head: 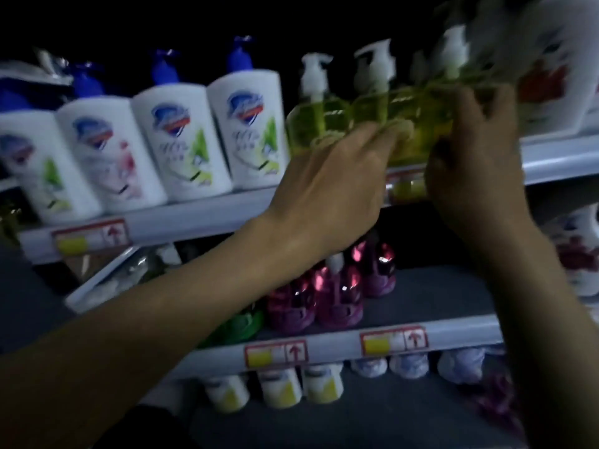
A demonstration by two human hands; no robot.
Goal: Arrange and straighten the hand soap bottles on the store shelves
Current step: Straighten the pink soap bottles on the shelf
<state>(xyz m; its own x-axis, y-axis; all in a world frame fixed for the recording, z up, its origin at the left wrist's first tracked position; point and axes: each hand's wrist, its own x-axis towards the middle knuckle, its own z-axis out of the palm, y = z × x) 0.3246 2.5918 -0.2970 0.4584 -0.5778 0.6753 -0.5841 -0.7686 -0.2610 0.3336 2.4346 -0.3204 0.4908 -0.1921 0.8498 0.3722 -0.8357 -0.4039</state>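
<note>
Clear yellow-green soap bottles (311, 121) with white pumps stand in a row on the upper shelf (194, 218). My left hand (334, 189) reaches up to the row, fingertips curled against one of the middle bottles. My right hand (476, 150) is closed around another yellow-green bottle further right, covering most of its body. The picture is blurred, so the exact grip of the left fingers is unclear. Left of the green row stand several white bottles with blue pumps (246, 128).
A large white refill bottle (551, 76) stands at the upper right. The middle shelf (340, 348) holds pink-purple bottles (337, 296) and a green one (240, 325). Below it are white bottles with yellow labels (282, 390) and pale blue packs (408, 364).
</note>
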